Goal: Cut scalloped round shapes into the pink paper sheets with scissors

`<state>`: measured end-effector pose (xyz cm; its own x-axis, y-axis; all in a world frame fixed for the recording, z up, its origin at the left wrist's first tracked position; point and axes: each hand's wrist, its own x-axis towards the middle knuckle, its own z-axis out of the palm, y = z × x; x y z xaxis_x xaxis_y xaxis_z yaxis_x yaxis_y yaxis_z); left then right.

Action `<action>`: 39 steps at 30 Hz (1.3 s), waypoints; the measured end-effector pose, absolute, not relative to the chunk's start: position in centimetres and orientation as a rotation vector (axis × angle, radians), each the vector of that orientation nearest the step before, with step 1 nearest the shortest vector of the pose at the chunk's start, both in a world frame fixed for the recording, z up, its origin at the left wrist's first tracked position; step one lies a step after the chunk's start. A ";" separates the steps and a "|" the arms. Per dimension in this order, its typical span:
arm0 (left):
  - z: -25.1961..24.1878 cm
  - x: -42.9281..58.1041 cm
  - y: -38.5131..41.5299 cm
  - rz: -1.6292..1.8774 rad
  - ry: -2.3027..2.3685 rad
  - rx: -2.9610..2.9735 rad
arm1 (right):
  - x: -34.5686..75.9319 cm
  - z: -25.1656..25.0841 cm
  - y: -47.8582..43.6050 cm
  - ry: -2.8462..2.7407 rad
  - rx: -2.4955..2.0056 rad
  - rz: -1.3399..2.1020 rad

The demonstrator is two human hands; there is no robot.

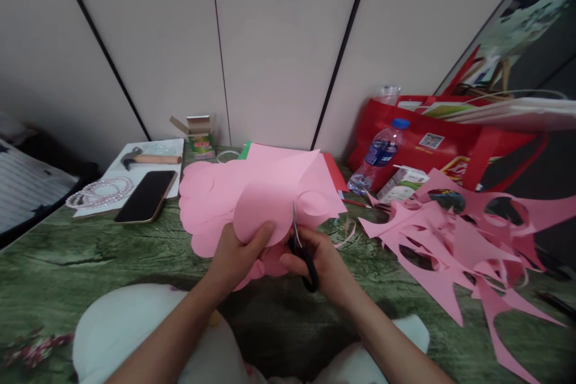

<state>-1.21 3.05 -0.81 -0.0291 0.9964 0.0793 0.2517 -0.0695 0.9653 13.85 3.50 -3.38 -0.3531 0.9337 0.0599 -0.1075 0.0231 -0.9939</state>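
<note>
My left hand point(243, 252) pinches a rounded piece of pink paper point(263, 207), thumb on top and fingers hidden underneath. In my right hand point(321, 258) is a pair of scissors point(306, 261) with black handles, its blades pointing up along the right edge of that piece. A curled strip of pink paper point(315, 203) lies just right of the blades. Beneath and to the left, several cut pink paper rounds point(202, 192) overlap in a pile. Behind them are pink paper sheets point(283, 159), with a red sheet point(333, 173) showing at their right edge.
Pink paper scraps point(459, 240) with cut-out holes heap up at right. Behind them stand a plastic bottle point(380, 156), a small carton point(402, 183) and a red bag point(418, 138). At left lie a phone point(147, 196), a hammer point(153, 159) and bead strings point(101, 192); an open box point(201, 137) stands near the wall.
</note>
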 end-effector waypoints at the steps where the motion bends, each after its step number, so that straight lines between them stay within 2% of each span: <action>1: -0.7 -1.2 3.0 1.153 1.399 1.450 | 13.8 -3.4 3.5 -1.404 -0.896 1.481; 39: -1.3 -1.5 3.0 1.147 1.361 1.395 | 13.8 -3.1 3.5 -1.471 -0.985 1.425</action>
<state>-1.53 3.00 -1.28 -0.0139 0.9987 0.0482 0.2166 -0.0441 0.9753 13.78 3.49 -3.13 -0.3360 0.9407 0.0473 -0.0174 0.0440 -0.9989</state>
